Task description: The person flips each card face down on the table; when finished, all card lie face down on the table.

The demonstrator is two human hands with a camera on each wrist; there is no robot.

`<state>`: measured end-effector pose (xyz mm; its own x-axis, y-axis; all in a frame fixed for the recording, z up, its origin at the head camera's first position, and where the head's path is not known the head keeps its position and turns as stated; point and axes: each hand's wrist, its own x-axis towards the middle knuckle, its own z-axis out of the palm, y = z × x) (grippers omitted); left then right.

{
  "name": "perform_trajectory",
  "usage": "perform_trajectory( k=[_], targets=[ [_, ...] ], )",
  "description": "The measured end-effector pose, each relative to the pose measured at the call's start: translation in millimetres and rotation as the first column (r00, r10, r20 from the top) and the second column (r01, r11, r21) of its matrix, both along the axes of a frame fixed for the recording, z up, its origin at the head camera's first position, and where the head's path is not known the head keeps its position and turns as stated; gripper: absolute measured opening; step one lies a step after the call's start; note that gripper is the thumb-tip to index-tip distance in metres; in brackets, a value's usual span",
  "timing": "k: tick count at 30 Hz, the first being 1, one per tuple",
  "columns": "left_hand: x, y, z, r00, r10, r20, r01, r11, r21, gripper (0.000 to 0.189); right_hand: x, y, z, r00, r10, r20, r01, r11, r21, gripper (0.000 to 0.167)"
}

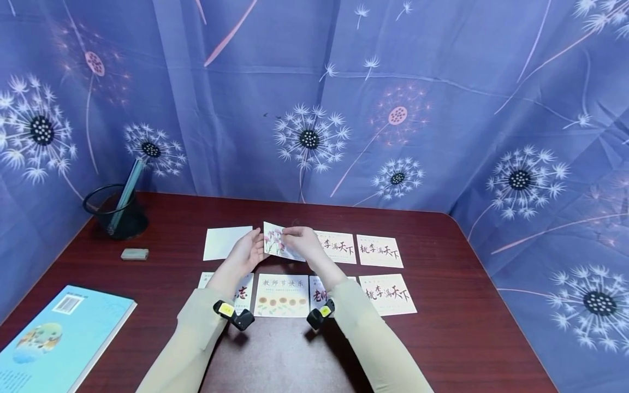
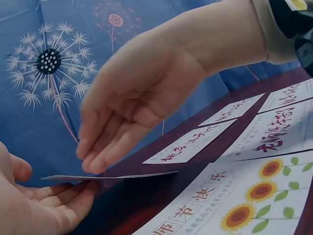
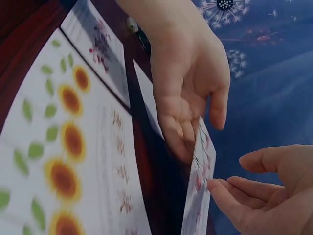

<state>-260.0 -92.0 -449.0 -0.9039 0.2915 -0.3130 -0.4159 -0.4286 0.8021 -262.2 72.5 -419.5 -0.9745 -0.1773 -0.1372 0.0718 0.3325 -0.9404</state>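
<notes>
A card with pink flowers (image 1: 273,240) is raised and tilted between my two hands above the back row of cards. My left hand (image 1: 247,252) has its extended fingers beneath the card's left end, its thumb apart from it. From the other side my right hand (image 1: 302,240) touches the card's flowered face with extended fingertips. In the left wrist view the card (image 2: 117,176) appears nearly edge-on, over the left fingers. A sunflower card (image 1: 282,297) lies in front, and a plain white card (image 1: 221,243) lies behind my left hand.
More cards with red and dark writing (image 1: 380,251) lie in two rows on the dark red table (image 1: 457,305). To the left are a black mesh pen holder (image 1: 123,218), a small eraser (image 1: 135,254) and a light blue book (image 1: 73,327). A blue dandelion curtain (image 1: 236,136) hangs behind.
</notes>
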Motion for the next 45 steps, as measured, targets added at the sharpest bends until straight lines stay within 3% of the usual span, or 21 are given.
perform_trajectory(
  k=[11,17,23,30,36,45],
  targets=[
    [3.6,-1.9,8.7,0.998,0.026,-0.050,-0.024,0.999,0.035,0.062,-3.6,-11.6,6.1,0.999,-0.031,-0.037,0.031,0.999,0.008,0.034],
    [7.3,-0.4,19.5,0.995,0.016,-0.101,-0.011,0.999,0.049,0.064,-1.8,-11.1,13.6,0.994,-0.066,-0.088,0.066,0.998,-0.008,0.038],
    [10.3,3.4,34.6,0.987,0.007,-0.158,-0.007,1.000,-0.002,0.063,-3.1,-10.6,19.4,0.983,-0.113,-0.142,0.114,0.994,-0.002,0.042],
    [11.4,5.4,46.9,0.981,-0.005,-0.196,-0.007,0.998,-0.058,0.065,-5.6,-9.6,23.6,0.987,-0.124,-0.103,0.108,0.983,-0.152,0.040],
    [11.0,2.7,49.4,0.977,0.013,-0.213,-0.019,0.999,-0.026,0.064,-7.2,-8.2,28.7,0.989,-0.133,-0.064,0.113,0.960,-0.256,0.037],
    [7.2,-2.7,43.7,0.982,-0.007,-0.191,0.006,1.000,-0.005,0.065,-11.3,-1.9,25.2,0.977,-0.206,-0.055,0.191,0.961,-0.198,0.033]
  ],
)
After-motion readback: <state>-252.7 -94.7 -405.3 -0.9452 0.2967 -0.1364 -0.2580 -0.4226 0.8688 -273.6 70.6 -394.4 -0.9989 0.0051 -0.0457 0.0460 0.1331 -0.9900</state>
